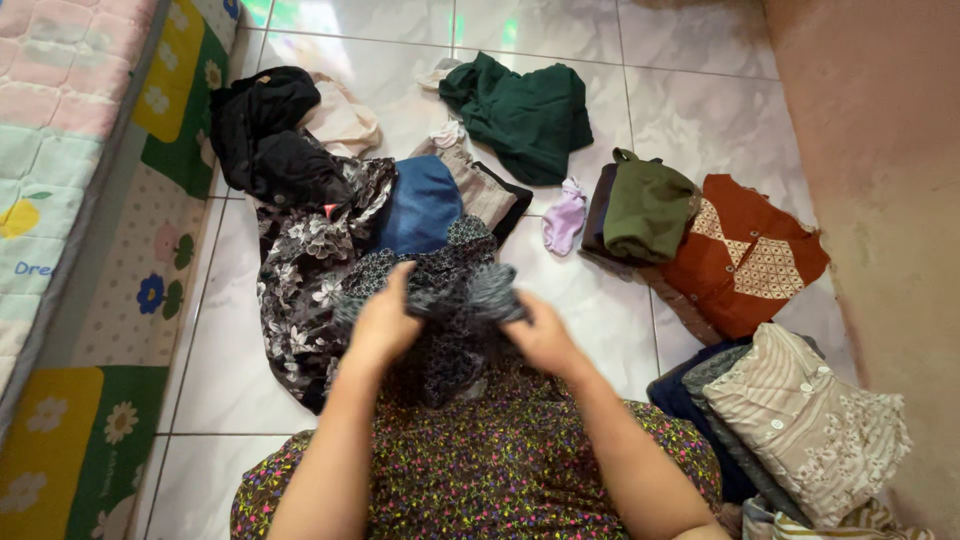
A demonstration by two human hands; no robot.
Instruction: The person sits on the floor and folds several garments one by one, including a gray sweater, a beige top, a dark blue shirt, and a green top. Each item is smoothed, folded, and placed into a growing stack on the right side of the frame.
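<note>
Both my hands grip a dark patterned garment, lifted over my lap. My left hand clutches its left part and my right hand pinches its right part; the cloth is blurred between them. Below it lies a loose pile of clothes: a black-and-white floral piece, a blue piece and a black piece. My lap is covered by a dark dress with small coloured flowers.
A dark green garment and a lilac sock lie on the white tiled floor. Folded olive, rust-orange and beige clothes sit at the right by a wall. A quilted mattress borders the left.
</note>
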